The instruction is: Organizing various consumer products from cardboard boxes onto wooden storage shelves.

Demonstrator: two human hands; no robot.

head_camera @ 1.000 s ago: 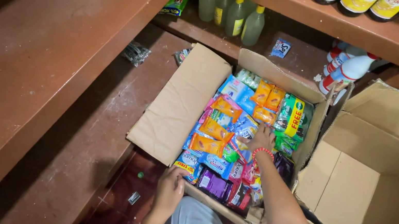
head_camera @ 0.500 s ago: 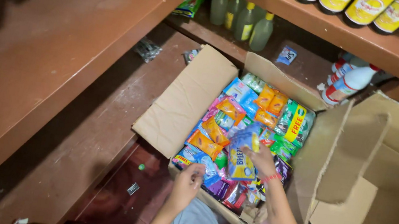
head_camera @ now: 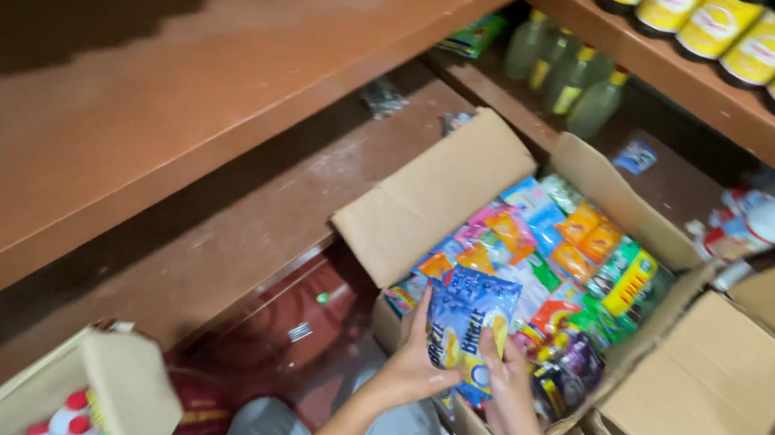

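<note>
Packet: shiny blue and yellow plastic packet (head_camera: pixel 464 331), standing tall, top toward the shelves.
Left hand (head_camera: pixel 414 365): grips its left edge.
Right hand (head_camera: pixel 507 386): grips its right edge.
Room: open brown cardboard box (head_camera: pixel 431 193) of snacks right behind.

Pretty warm, dimmish indoor light. A big jagged shadow sits across the wooden shelf (head_camera: pixel 127 60) in the upper left of the frame. Whole frame is softly motion-blurred, and the bottle labels at the upper right look smeared.
</note>
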